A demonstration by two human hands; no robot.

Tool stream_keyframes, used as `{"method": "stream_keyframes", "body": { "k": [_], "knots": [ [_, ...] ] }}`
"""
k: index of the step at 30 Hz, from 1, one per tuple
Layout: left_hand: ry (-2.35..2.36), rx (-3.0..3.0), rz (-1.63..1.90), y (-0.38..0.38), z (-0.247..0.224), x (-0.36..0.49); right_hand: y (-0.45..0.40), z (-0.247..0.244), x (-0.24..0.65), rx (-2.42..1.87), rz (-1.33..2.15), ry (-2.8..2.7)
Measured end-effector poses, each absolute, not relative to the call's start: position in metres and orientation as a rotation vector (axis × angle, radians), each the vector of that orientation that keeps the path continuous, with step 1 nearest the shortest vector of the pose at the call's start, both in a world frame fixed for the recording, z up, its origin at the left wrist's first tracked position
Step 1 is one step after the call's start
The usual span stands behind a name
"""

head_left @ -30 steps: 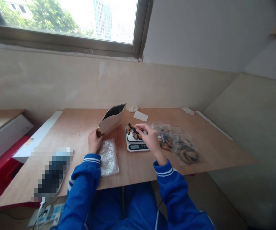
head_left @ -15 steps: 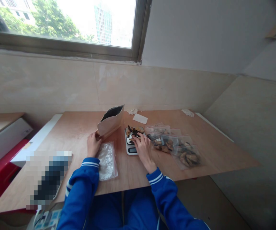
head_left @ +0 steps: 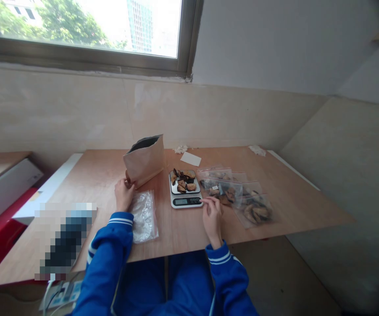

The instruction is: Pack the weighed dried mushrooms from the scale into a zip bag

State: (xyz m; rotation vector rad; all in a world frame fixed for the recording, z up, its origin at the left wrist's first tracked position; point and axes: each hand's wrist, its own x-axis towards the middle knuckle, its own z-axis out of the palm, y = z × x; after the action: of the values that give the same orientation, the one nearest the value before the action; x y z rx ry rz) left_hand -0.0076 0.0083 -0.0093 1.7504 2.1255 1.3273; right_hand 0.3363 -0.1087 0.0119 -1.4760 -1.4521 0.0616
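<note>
Broadly, a wooden table [head_left: 308, 210] stretches along the wall, its near edge above the person's lap. A pile of overlapping clear bags [head_left: 238, 193] with dark dried contents lies on its right part; a pixelated object [head_left: 67, 237] covers the near left corner. A tan paper bag [head_left: 145, 162] stands with its mouth gaping, and a flat clear bag [head_left: 145, 217] lies in front of it. Between those and the pile sits a white scale [head_left: 176, 197], its digits too small to read. The left hand [head_left: 124, 194] has its fingers closed on the paper bag's lower left corner. The right hand [head_left: 212, 215] keeps its fingers narrow and extended, the forefinger reaching the right end of the scale's panel; whether it presses I cannot tell. Behind the scale lie a white card [head_left: 191, 159] and a crumpled white scrap [head_left: 180, 149]. Smallest, the dried brown slices [head_left: 189, 176] rest loosely heaped on the weighing plate.
</note>
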Motion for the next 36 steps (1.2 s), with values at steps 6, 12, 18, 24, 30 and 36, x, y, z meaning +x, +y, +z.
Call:
{"method": "stream_keyframes", "body": {
  "k": [6,12,18,24,30,36],
  "knots": [
    [2.058,1.702,1.455,0.008,-0.012,-0.011,-0.112,0.003,0.341,-1.427,0.200,-1.392],
    [1.964,1.624,1.519,0.006,-0.014,-0.014,-0.112,0.006,0.341,-1.391,0.256,-1.385],
    [1.915,1.624,1.526,0.006,-0.007,-0.010,-0.112,0.004,0.342,-1.384,0.285,-1.387],
    [1.976,1.710,1.641,-0.010,0.022,-0.002,-0.110,0.002,0.343,-1.363,0.288,-1.378],
    [2.047,1.905,1.213,-0.074,0.041,0.040,-0.112,0.003,0.342,-1.361,0.306,-1.378],
    [1.950,1.968,0.789,-0.108,0.009,0.072,-0.111,0.001,0.345,-1.364,0.330,-1.398]
  ]
}}
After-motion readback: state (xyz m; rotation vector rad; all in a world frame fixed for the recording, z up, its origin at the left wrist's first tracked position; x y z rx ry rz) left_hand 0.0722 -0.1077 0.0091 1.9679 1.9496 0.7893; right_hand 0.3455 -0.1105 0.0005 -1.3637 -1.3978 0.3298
